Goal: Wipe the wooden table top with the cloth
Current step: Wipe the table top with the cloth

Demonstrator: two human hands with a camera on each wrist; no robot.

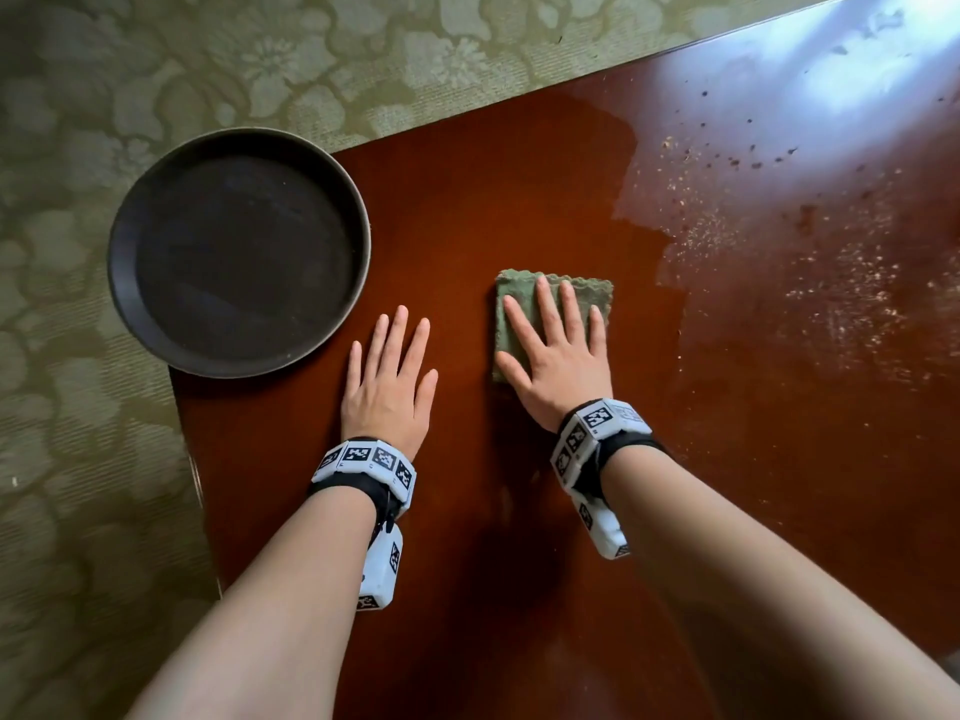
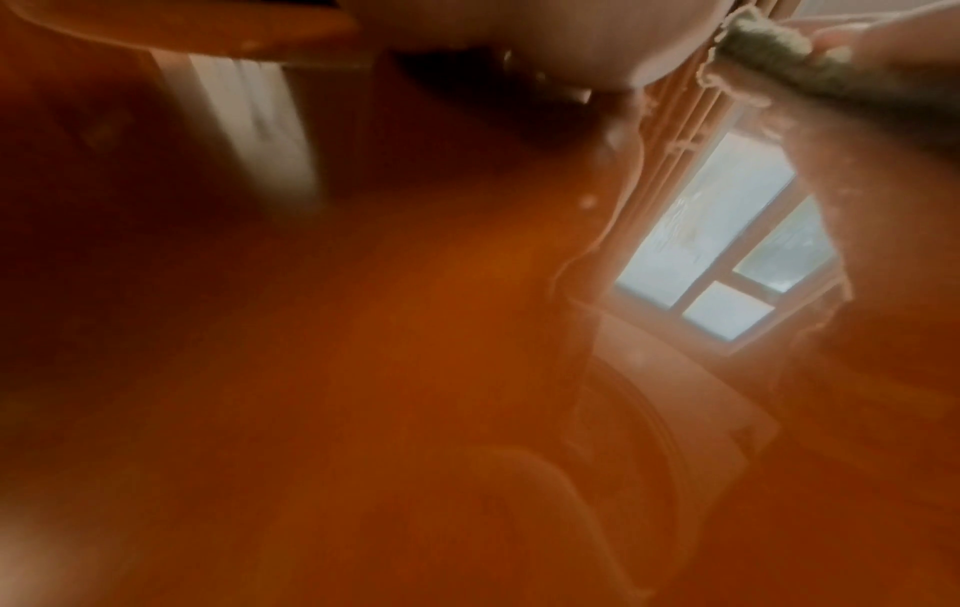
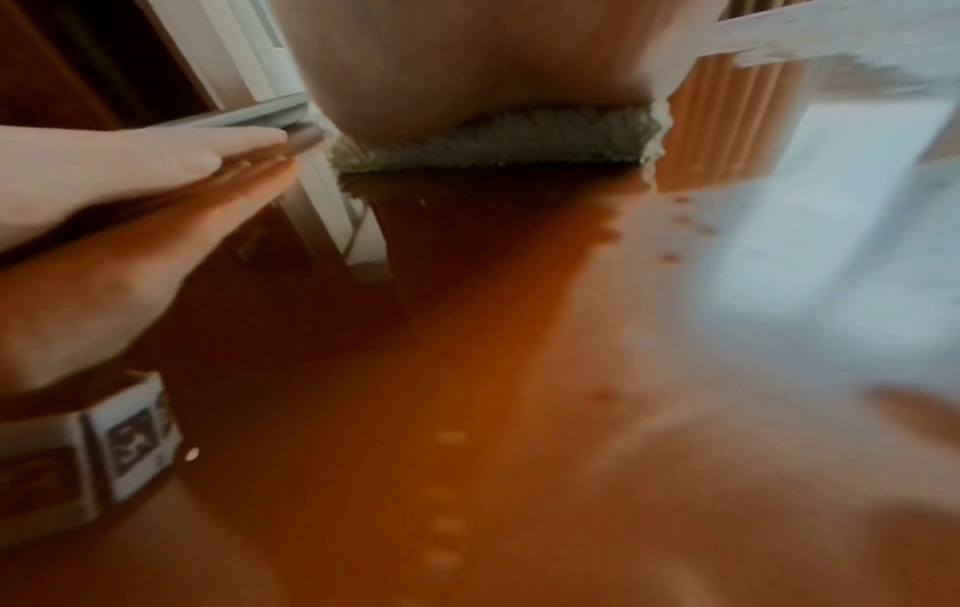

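Here the glossy reddish-brown wooden table top (image 1: 467, 210) lies under both hands. Left of the left fingers a round dark tray (image 1: 239, 252) overhangs its corner. The right hand (image 1: 558, 356) presses straight, spread fingers on the folded green cloth (image 1: 519, 293), hiding its middle. The left hand (image 1: 389, 376) rests flat on bare wood just beside it, holding nothing. Pale crumbs (image 1: 779, 241) lie scattered right of the cloth.

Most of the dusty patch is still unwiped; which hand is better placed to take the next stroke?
Right. The right hand already presses flat on the green cloth, and the crumbs and dust lie on that side of the table top. The left hand rests flat on already wiped wood near the dark round tray.
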